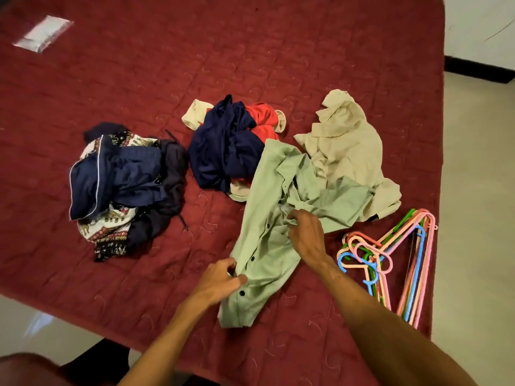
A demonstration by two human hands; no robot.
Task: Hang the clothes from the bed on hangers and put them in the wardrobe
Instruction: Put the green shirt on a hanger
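We log green shirt (271, 243) lying crumpled on bed (195, 65), front-right area, just beside hangers (374, 270). Left hand (220, 280) pinches button edge near hem. Right hand (306, 238) grips bunched fabric mid-shirt. Beige shirt (348, 151) touches green shirt behind.

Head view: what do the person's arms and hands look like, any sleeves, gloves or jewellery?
Both are bare. The left hand and right hand wear no gloves, and no sleeve covers either forearm up to the frame edge. No watch, bracelet or ring shows.
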